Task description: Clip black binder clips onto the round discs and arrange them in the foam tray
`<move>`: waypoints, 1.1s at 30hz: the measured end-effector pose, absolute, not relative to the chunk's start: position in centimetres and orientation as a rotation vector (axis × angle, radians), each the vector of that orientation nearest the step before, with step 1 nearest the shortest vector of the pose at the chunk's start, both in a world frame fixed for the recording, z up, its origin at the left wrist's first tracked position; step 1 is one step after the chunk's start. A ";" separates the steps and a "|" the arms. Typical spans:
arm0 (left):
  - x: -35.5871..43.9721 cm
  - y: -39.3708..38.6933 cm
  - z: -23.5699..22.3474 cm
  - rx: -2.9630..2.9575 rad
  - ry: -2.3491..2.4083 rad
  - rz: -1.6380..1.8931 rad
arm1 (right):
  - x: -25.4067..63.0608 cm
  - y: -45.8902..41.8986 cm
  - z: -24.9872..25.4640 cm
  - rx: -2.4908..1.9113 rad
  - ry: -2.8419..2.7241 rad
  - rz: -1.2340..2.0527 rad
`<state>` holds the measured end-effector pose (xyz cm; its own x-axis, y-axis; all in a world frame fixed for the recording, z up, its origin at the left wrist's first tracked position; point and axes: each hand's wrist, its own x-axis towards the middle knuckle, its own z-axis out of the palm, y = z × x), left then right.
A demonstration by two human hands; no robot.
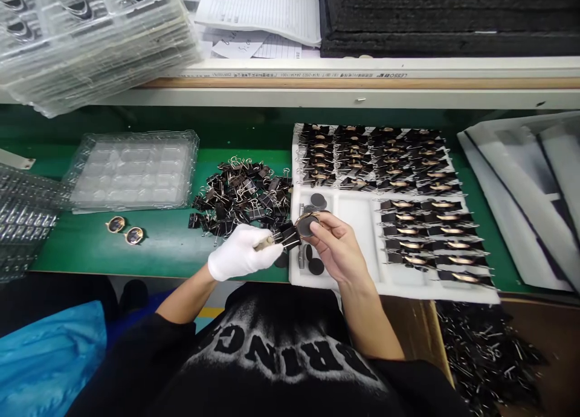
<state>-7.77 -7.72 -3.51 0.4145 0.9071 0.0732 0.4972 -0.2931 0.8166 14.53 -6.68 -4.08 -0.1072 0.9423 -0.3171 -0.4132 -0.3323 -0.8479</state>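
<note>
My left hand (240, 254), in a white glove, is closed on the wire handles of a black binder clip (290, 237). Bare fingers of my right hand (342, 251) pinch a round gold-rimmed piece (307, 225) with a dark grey face. The clip's jaw end meets the rim of this piece; whether it grips the rim I cannot tell. Below both hands, loose dark discs (316, 266) lie in the left part of a white foam tray (356, 223). Beyond my left hand spreads a pile of black binder clips (240, 193).
Rows of clipped gold-rimmed pieces (412, 246) fill parts of the foam tray. Two gold-rimmed round pieces (135, 235) lie left on the green table (158, 248), near clear plastic trays (136, 169). A box of binder clips (489, 356) stands lower right. A shelf edge (272, 96) crosses behind.
</note>
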 end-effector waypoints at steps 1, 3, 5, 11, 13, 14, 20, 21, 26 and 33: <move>-7.7 -7.8 -3.6 1.940 1.193 0.695 | 14.4 -6.8 -4.1 -1.087 -0.746 1.644; -7.6 -7.9 -3.8 1.937 1.195 0.674 | 14.3 -6.9 -4.2 -1.092 -0.792 1.626; -7.4 -7.9 -3.9 1.921 1.198 0.669 | 14.1 -7.0 -4.4 -1.093 -0.786 1.619; -7.1 -8.2 -2.8 1.905 1.222 0.544 | 14.1 -7.2 -4.6 -1.092 -0.733 1.602; -7.9 -8.0 -2.3 1.975 1.218 0.481 | 14.4 -7.2 -4.6 -1.039 -0.691 1.614; -8.4 -7.7 -2.2 2.025 1.279 0.485 | 14.5 -7.3 -4.5 -1.002 -0.649 1.635; -11.1 -3.6 -2.5 2.570 1.938 0.247 | 14.3 -7.3 -4.4 -0.861 -0.324 1.734; -11.0 -2.9 -2.7 2.665 1.893 0.108 | 14.1 -7.3 -4.4 -0.859 -0.306 1.745; -10.7 -0.8 -3.0 2.724 1.731 -0.196 | 13.3 -7.7 -4.3 -0.886 -0.337 1.831; -12.5 -0.4 -2.8 2.536 1.621 -0.014 | 13.2 -8.2 -4.1 -1.008 -0.465 1.892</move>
<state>-12.52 -0.43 -2.75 0.4220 0.9032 -0.0788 0.9044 -0.4134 0.1057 13.20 -8.22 -4.11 -0.2487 0.8549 -0.4554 -0.5459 -0.5121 -0.6631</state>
